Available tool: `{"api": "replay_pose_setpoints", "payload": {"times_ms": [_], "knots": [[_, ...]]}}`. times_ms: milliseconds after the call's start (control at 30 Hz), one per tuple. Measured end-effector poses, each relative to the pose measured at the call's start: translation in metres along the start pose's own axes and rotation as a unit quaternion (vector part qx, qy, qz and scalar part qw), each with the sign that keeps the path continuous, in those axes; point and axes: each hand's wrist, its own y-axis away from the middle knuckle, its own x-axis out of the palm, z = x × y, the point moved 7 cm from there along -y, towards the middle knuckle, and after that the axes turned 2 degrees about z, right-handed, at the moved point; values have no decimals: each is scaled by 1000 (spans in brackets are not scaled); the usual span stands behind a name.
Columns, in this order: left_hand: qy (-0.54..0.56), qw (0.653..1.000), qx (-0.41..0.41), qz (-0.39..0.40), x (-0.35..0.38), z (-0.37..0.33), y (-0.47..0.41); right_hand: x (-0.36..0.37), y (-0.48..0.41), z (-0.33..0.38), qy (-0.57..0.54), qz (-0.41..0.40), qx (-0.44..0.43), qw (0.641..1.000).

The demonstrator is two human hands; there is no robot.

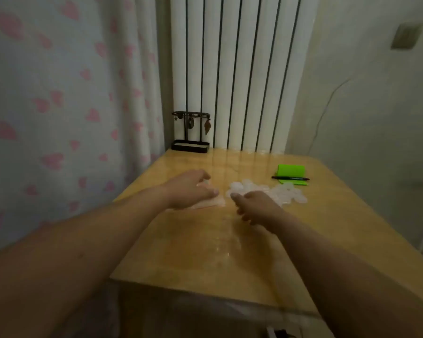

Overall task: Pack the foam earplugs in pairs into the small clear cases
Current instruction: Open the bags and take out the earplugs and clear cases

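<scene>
I'm reaching over a glossy yellow wooden tabletop (205, 252), and the whole near half of it lies bare between my forearms, down to the front edge. The left edge drops off beside a white curtain printed with pink hearts (59, 93); the far edge meets a white ribbed radiator (239, 69). In the far left corner stands a small black metal rack with hanging trinkets (191, 132), well apart from my hands. On the far right a bright green notepad (291, 172) lies with a black pen (290, 178) across its near side, the pen running left to right.

The heap of small clear plastic cases (266, 191) spreads in a band across the middle of the table, its long axis left to right, ending just short of the pad. It is too blurred to make out single cases or which way any one faces.

My left hand (191, 191) lies palm down, fingers loosely spread, on a pale pinkish flat packet (205, 203) that pokes out beneath it; I cannot tell whether I grip it or only press on it. My right hand (254, 206) is at the near left end of the heap, fingers curled and thumb forward, touching the cases; whether it has one pinched I cannot tell.
</scene>
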Motion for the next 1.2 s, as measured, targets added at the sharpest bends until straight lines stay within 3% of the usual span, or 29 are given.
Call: {"api": "replay_pose_setpoints", "payload": {"times_ms": [67,167,300,367,467,633,700,867,1200], "knots": [[-96,994,25,38,5,6,3,19,-12,-11,-80,31,56,995],[-160,985,47,37,21,27,8,33,-31,-9,-144,26,39,988],[-101,992,56,-46,27,22,-8,32,-58,-8,-306,-13,13,952],[-61,994,44,-78,33,15,-18,33,-67,-18,-408,-44,25,912],[57,987,-2,-150,43,12,-37,36,-75,-27,-540,3,33,841],[202,954,-35,-219,63,6,-47,26,-71,-24,-371,-9,-70,926],[224,955,-19,-192,76,5,-46,26,-73,-27,-358,-23,-71,931],[124,972,5,-197,65,-1,-37,23,-73,-15,-311,-30,-92,946],[255,950,-32,-175,66,8,-35,31,-70,-14,-314,14,-99,944]]}}
